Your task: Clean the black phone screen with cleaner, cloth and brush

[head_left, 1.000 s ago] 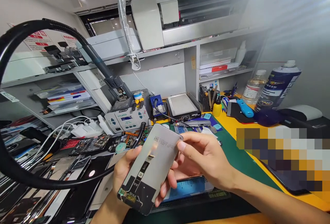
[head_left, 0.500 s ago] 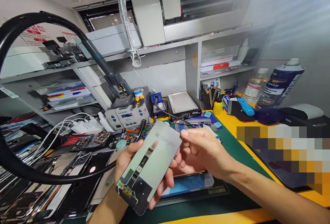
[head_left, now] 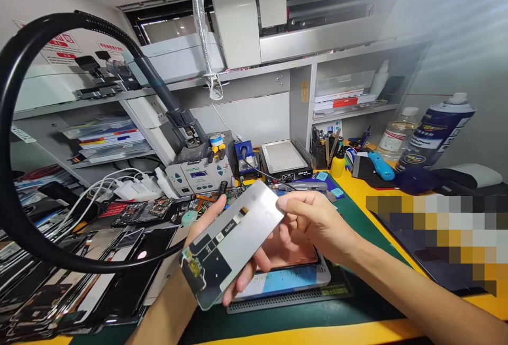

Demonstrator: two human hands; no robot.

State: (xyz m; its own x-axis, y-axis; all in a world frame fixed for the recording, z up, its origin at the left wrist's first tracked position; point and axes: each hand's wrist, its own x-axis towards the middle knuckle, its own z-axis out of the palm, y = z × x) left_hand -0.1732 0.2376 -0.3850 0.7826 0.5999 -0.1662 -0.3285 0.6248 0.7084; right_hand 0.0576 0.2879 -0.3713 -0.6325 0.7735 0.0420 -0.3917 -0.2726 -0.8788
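A phone screen panel (head_left: 248, 228) is held up in front of me with its silvery back facing me. A dark flex strip runs along its middle, and a small circuit shows at its lower left end. My left hand (head_left: 206, 218) cradles the panel from below, thumb on one long edge and fingertips on the other. My right hand (head_left: 313, 215) pinches its upper right corner between thumb and fingers. Beneath the hands lies a phone with a copper-coloured surface (head_left: 307, 255), resting on a blue-and-white slab (head_left: 286, 280) over a grey perforated mat (head_left: 265, 301).
Rows of phone parts (head_left: 91, 287) crowd the left, under a curved black arm (head_left: 8, 175). Behind stand a soldering station (head_left: 198, 175) and a flat heating plate (head_left: 283, 157). A spray can (head_left: 432, 133) and a clear bottle (head_left: 397, 133) stand at the right.
The panel has tilted and turned clockwise in my hands, its lower end now higher, and light glares off its upper part. The whole view has shifted slightly.
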